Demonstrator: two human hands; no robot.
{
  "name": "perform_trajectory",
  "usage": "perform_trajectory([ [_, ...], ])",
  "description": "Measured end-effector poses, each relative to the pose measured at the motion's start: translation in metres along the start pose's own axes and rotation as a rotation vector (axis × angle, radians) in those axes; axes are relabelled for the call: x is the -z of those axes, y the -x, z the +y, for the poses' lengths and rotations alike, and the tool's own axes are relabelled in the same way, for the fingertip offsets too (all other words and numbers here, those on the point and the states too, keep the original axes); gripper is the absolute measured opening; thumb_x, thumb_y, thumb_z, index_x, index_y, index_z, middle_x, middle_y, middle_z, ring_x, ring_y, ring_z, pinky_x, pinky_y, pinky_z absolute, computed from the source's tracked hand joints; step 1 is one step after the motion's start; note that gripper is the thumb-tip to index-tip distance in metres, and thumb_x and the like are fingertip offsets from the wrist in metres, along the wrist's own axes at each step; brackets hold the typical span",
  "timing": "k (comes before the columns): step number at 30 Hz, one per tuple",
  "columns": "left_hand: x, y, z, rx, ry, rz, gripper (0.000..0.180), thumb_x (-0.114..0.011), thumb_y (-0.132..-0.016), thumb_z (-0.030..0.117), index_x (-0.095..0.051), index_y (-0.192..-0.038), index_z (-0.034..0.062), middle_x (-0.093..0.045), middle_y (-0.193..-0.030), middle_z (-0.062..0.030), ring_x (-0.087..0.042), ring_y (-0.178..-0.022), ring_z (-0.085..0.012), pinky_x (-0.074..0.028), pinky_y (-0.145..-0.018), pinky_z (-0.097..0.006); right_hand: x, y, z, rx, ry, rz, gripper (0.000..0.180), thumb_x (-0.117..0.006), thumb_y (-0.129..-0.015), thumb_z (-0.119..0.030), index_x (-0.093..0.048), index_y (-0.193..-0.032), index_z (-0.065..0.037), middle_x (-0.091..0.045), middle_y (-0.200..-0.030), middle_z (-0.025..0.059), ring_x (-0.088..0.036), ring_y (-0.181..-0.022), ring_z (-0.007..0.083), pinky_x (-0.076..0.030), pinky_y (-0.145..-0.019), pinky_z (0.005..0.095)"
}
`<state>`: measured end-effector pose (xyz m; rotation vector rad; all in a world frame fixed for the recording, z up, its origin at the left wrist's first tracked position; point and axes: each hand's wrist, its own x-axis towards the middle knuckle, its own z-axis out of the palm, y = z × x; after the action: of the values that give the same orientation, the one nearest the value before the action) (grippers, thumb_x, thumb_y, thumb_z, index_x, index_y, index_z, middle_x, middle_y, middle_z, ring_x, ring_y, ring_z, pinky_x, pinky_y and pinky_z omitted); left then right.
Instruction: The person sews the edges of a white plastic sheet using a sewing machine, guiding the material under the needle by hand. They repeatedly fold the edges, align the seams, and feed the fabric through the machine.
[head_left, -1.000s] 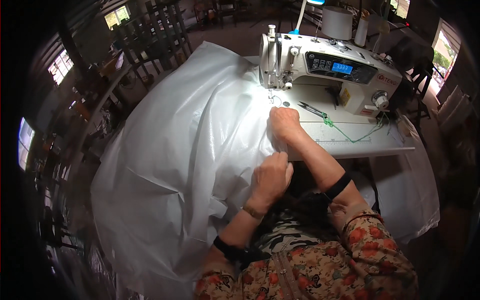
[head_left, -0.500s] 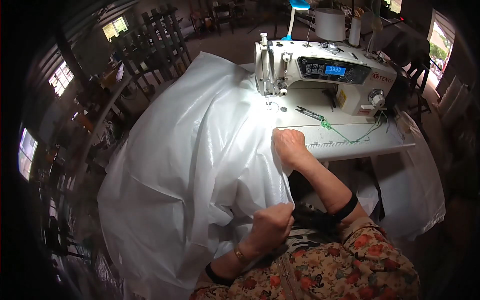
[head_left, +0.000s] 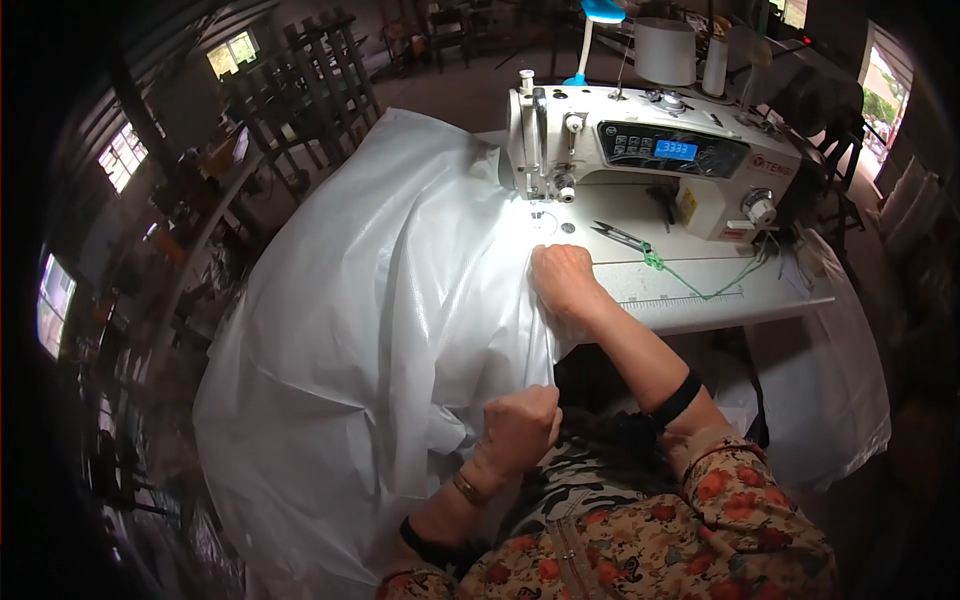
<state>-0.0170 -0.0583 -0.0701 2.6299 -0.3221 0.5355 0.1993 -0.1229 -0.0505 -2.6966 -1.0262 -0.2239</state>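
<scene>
A large sheet of white woven plastic (head_left: pixel 330 330) drapes over the left of the table and down toward my lap. My right hand (head_left: pixel 562 276) is closed on its right edge, just in front of the needle area of a white sewing machine (head_left: pixel 640 130). Nearer to me, my left hand (head_left: pixel 520 428) grips the same edge in a fist. Between the two hands the edge is gathered in narrow folds. Bright light falls on the sheet by the presser foot (head_left: pixel 538 218), where glare hides the detail.
Thread snips (head_left: pixel 620 236) with a green cord (head_left: pixel 705 296) lie on the machine bed, right of the needle. Thread cones (head_left: pixel 665 52) stand behind the machine. More white sheeting (head_left: pixel 820 370) hangs off the table's right end. A wooden rack (head_left: pixel 325 90) stands at the far left.
Both hands have shifted a little left and away from me, still gripping the sheet's edge. The edge has moved left with them.
</scene>
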Motion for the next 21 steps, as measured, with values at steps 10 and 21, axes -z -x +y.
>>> perform_trajectory([
  [10, -0.004, -0.014, 0.007, 0.097, -0.061, 0.017, 0.01, -0.062, -0.081, 0.009, -0.053, -0.081, 0.005, -0.059, -0.069, -0.013, -0.062, -0.062, -0.0328, -0.049, -0.056, -0.043, -0.004, -0.012, 0.005, -0.145, -0.049, 0.041, 0.024, -0.052, -0.086, -0.015, -0.064, -0.1, 0.001, -0.07, -0.083, 0.0197, -0.069, -0.082, 0.0368, -0.053, -0.075, 0.0466],
  [21, 0.009, 0.056, 0.011, 0.197, -0.04, 0.385, 0.024, -0.059, -0.077, -0.003, -0.067, -0.099, -0.0001, -0.059, -0.085, -0.0113, -0.058, -0.076, -0.0297, -0.049, -0.07, -0.038, -0.027, 0.143, 0.013, -0.33, -1.245, -0.109, 0.037, -0.063, -0.093, -0.034, -0.065, -0.102, 0.002, -0.066, -0.081, 0.0067, -0.062, -0.073, 0.0164, -0.047, -0.065, 0.0295],
])
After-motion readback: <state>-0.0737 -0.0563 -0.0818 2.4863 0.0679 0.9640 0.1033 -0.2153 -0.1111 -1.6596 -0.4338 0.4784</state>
